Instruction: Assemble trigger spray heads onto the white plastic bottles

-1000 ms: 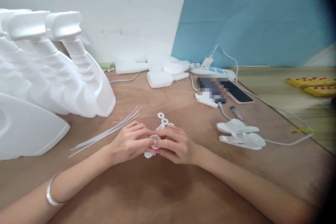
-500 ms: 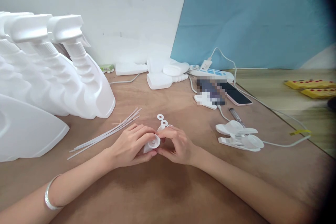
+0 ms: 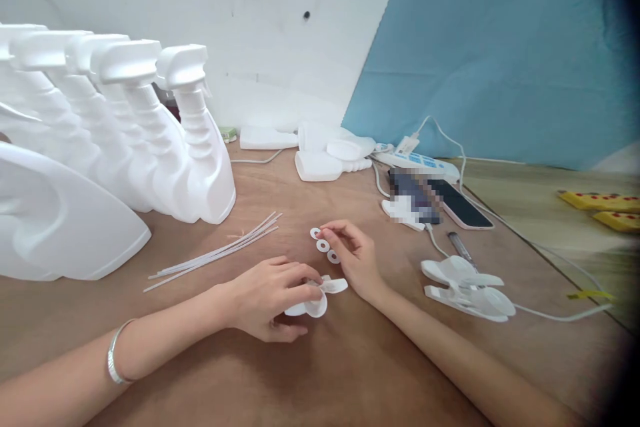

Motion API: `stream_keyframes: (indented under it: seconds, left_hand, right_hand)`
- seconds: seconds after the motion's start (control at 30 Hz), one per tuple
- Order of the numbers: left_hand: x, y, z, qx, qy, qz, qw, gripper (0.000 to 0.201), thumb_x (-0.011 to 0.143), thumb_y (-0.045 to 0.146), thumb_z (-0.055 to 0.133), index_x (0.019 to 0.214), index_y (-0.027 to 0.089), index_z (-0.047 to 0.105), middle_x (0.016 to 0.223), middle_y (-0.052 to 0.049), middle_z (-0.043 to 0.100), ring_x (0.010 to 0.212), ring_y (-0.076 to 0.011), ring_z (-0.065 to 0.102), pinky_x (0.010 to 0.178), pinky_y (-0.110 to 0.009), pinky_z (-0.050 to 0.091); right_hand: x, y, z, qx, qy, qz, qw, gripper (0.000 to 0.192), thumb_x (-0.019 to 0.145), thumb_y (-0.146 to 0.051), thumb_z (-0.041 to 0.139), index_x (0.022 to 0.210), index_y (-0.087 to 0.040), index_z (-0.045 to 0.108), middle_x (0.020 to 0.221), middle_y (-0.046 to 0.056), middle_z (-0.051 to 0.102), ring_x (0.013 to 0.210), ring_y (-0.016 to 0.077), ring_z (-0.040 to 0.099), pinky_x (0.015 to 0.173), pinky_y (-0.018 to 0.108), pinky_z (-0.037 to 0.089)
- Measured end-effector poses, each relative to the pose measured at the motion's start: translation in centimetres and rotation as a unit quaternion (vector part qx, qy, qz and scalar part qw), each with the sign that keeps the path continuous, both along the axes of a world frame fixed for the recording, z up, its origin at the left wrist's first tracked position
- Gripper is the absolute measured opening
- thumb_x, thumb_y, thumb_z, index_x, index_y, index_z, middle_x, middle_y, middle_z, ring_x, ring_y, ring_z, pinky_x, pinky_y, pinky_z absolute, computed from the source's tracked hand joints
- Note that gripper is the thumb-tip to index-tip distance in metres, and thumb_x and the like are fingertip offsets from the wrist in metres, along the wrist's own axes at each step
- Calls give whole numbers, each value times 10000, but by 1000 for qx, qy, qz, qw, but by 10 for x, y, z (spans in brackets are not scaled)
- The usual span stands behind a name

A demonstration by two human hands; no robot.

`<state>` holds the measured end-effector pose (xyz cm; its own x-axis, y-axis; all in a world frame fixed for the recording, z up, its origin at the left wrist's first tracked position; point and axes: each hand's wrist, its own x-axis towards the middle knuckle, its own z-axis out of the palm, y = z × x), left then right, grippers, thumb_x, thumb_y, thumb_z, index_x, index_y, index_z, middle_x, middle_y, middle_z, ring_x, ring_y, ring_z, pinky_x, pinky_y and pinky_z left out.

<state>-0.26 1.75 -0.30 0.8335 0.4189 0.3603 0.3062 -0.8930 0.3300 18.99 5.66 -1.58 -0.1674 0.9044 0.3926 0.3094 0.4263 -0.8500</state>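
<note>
My left hand (image 3: 280, 297) is curled over a white trigger spray head (image 3: 316, 307), its fingers on top and the thumb low at the near side. The spray head lies low over the brown table, its round opening toward me and its trigger pointing right; the palm side is hidden. Beyond it, my right hand (image 3: 353, 253) pinches with thumb and forefinger at the farthest of three flat white ring washers (image 3: 315, 233). The other two washers (image 3: 323, 246) lie in a row beside the fingertips.
White spray bottles (image 3: 210, 173) with trigger heads stand at left. Thin white tubes (image 3: 215, 253) lie in front of them. Several bottles (image 3: 320, 165) lie along the wall. To the right are more spray heads (image 3: 467, 290), a pen (image 3: 460, 247), a phone (image 3: 463, 203) and a power strip (image 3: 420, 163).
My right hand has left the spray head and moved away to the washers. The spray head has turned and stays with my left hand. The view has shifted left.
</note>
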Motion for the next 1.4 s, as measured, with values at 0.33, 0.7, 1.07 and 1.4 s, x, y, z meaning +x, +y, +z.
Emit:
stream_keyframes:
  seconds: [0.33, 0.7, 1.07, 1.4]
  left_hand:
    - [-1, 0, -4, -41, 4, 28, 999, 319, 735, 210, 513, 1043, 176, 436, 1172, -76, 535, 931, -164, 546, 836, -278, 410]
    - [-1, 3, -5, -71, -1, 46, 996, 312, 707, 165, 525, 1009, 183, 451, 969, -43, 584, 847, -163, 530, 801, -283, 403]
    - [-1, 4, -1, -110, -25, 61, 992, 360, 687, 67, 489, 1014, 198, 415, 942, -22, 580, 806, -146, 518, 779, -280, 385]
    - [-3, 7, -4, -190, -93, 181, 960, 337, 726, 69, 466, 1034, 189, 399, 948, -45, 561, 806, -148, 542, 716, -264, 439]
  right_hand:
    - [-45, 58, -2, 427, -347, 183, 815, 205, 872, -178, 467, 1031, -172, 596, 1000, 21, 664, 946, 180, 512, 796, 341, 397]
    - [-36, 52, 6, 460, -406, 212, 760, 252, 891, -111, 352, 879, -144, 601, 861, 90, 646, 777, 178, 520, 689, 337, 393]
    - [-15, 35, 8, 167, 42, -3, 985, 279, 870, -182, 448, 1133, -259, 499, 866, 18, 572, 788, 131, 552, 716, 290, 447]
    - [-33, -5, 41, -123, 221, 88, 963, 158, 770, -342, 600, 839, -212, 540, 783, 10, 588, 701, 111, 568, 650, 248, 492]
